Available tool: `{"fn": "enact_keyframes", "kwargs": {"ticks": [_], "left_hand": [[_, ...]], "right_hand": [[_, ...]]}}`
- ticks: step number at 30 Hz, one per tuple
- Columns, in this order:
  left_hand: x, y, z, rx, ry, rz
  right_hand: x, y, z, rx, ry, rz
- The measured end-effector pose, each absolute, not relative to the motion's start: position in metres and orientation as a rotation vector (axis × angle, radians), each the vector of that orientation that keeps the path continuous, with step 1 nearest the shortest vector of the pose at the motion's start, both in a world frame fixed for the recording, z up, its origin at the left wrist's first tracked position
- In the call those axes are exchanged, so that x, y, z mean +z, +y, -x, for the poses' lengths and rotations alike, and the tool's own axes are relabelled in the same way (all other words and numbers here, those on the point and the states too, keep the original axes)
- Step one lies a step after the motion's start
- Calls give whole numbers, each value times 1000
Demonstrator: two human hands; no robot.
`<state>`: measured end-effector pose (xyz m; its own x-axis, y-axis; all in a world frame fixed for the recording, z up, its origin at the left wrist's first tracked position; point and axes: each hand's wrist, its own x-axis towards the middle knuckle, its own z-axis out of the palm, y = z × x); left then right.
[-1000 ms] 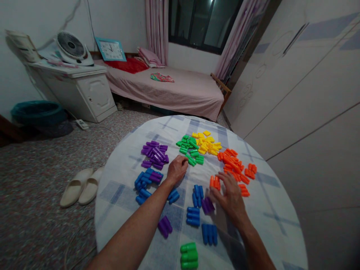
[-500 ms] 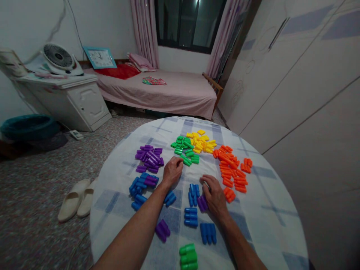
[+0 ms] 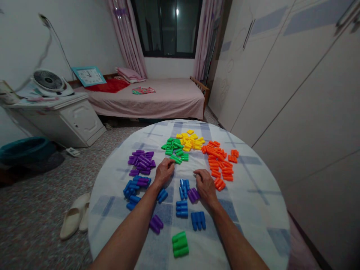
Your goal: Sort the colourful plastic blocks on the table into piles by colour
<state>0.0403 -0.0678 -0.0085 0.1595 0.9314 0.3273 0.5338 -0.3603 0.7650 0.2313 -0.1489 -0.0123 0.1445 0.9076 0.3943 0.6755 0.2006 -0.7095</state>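
Note:
My left hand reaches over the middle of the table, its fingers drawn together with the tips on the near end of a green plastic block. My right hand is low over the cloth with bent fingers, the index finger pointing left; nothing shows in it. Beside its thumb lies a purple block. Blue blocks lie between my forearms, with another blue block closer to me. A green block is nearest my body. By my left forearm lies a purple block.
Blocks lie in colour groups on the round table's checked cloth: purple, blue, green, yellow and orange. Beyond stand a bed, a cabinet with a fan, and a wardrobe.
The camera view has shifted, so the table and blocks appear further left. My right hand has moved slightly away from the purple block, which shows more fully. My left hand stays at the green block.

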Motion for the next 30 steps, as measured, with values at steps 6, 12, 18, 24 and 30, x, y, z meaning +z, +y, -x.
{"fn": "enact_keyframes", "kwargs": {"ticks": [6,12,18,24,30], "left_hand": [[0,-67,-41,910,1383,-1917],[39,-73,-38,719,1364,-2001],[53,-143,-10,431,1431,-2270],[24,-190,-13,480,1551,-2361],[38,-204,-35,792,1617,-2236]], "right_hand": [[-11,-150,-233,384,-1568,1493],[-12,-150,-235,441,-1566,1452],[-11,-151,-239,498,-1547,1427],[-12,-147,-241,521,-1585,1419],[-12,-149,-242,529,-1606,1408]]}}
